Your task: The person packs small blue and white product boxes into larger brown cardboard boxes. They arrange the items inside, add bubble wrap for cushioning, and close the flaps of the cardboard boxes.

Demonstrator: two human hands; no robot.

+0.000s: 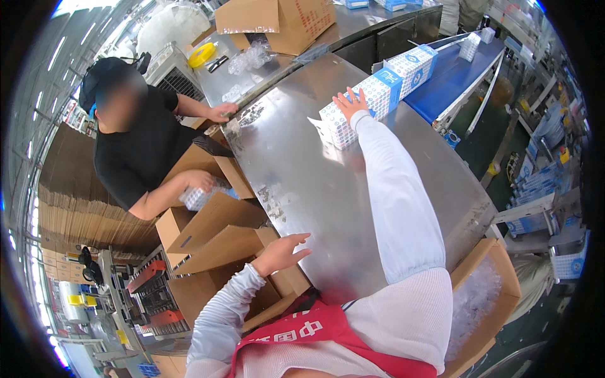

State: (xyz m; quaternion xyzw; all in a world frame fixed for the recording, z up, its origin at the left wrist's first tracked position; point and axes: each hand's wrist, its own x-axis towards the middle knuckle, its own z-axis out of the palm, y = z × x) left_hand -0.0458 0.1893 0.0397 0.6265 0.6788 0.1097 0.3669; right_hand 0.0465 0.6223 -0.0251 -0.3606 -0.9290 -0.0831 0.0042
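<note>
My right hand reaches far over the metal table and rests on a row of white cartons with blue print. Its fingers are spread over the nearest carton's upper side. An end flap of that nearest carton stands out toward the left. My left hand hovers by the table's near left edge, above an open cardboard box. Its fingers stretch out to the right, and nothing is in them. White sleeves cover both my arms.
A blue conveyor belt meets the table's far right side, with small cartons on it. A co-worker at the left reaches into an open box with a printed pack. A box of clear plastic stands at my right. Yellow tape lies on the far table.
</note>
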